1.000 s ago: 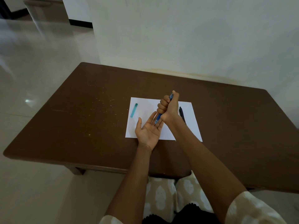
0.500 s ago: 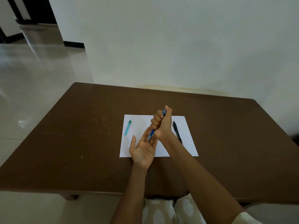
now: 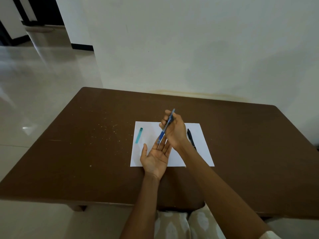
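Observation:
My right hand [image 3: 174, 130] holds a blue pen [image 3: 166, 126] slantwise above a white sheet of paper [image 3: 198, 152], its fingers loosened round the barrel. The pen's lower tip points down at the fingers of my left hand [image 3: 155, 158]. That hand lies palm up with straight fingers on the near edge of the paper and holds nothing. A teal pen cap [image 3: 139, 135] lies on the paper's left part. A black pen [image 3: 190, 138] lies on the paper to the right, partly hidden by my right wrist.
The paper lies in the middle of a brown wooden table [image 3: 86, 152] with pale specks on its left half. A white wall [image 3: 189, 49] stands right behind the table. Shiny tiled floor [image 3: 34, 83] spreads to the left.
My right hand has loosened from a tight fist round the blue pen to a lighter hold with fingers partly spread. The camera has tilted up, so the table sits lower in view.

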